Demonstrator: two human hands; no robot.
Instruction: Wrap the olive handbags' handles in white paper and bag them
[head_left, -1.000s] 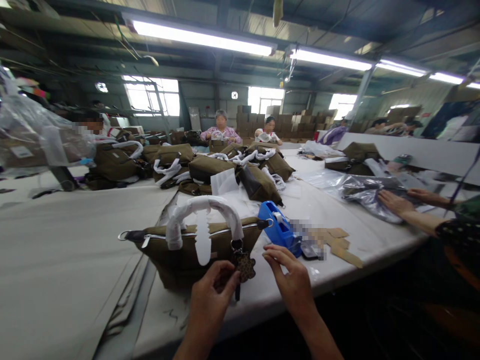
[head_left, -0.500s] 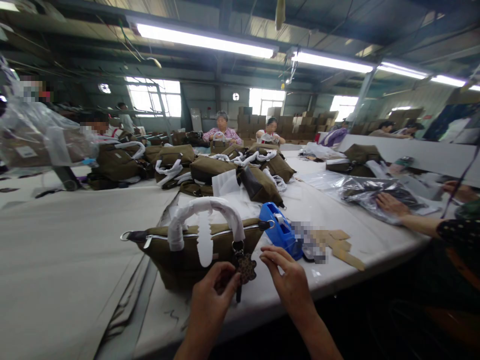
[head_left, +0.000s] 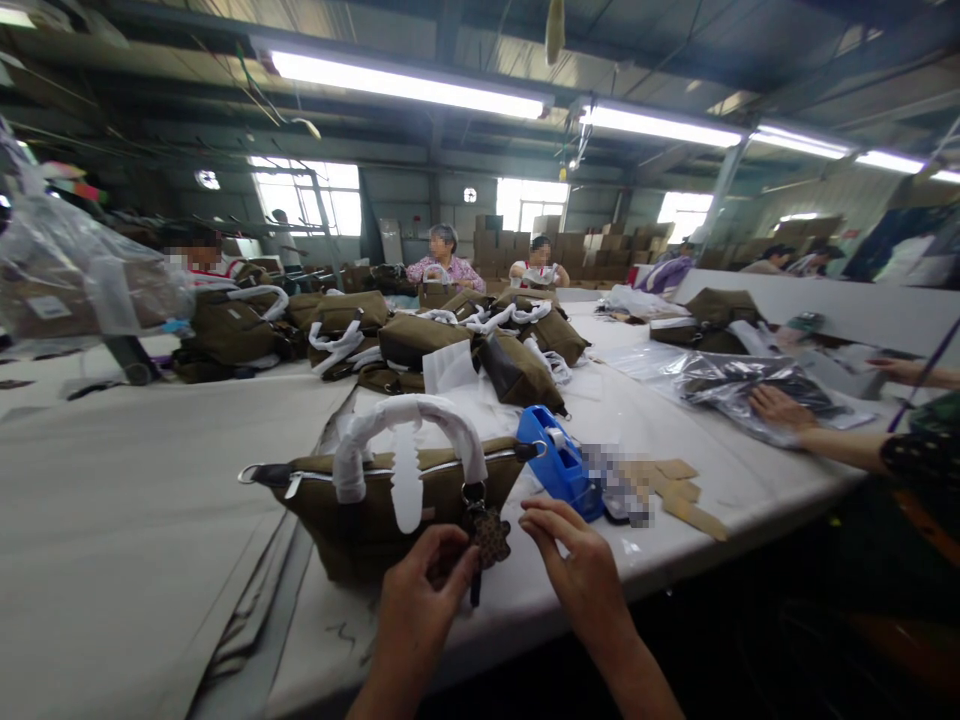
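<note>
An olive handbag (head_left: 360, 530) stands upright on the table in front of me, its carry handle (head_left: 409, 408) wrapped in white paper. A white toothed strip (head_left: 407, 485) hangs from that handle. At the handle's right base, a brown patterned flower-shaped bag charm (head_left: 492, 540) dangles from a ring. My left hand (head_left: 424, 590) is closed, thumb and fingers pinched at the charm's left edge. Just right of the charm, my right hand (head_left: 574, 555) holds its thumb and fingertips together. Whatever may be between them is too small to make out.
A blue tape dispenser (head_left: 559, 465) stands right of the bag, beside tan card pieces (head_left: 686, 495). Behind lies a pile of olive handbags (head_left: 427, 340). At right, a co-worker's hand (head_left: 784, 410) rests on a plastic-wrapped bag (head_left: 739, 380). Other people sit across the table.
My hands and the handbag hold nearly the same pose. The charm has turned slightly. Across the table, a person's head has turned, and at far right a co-worker's other hand has shifted.
</note>
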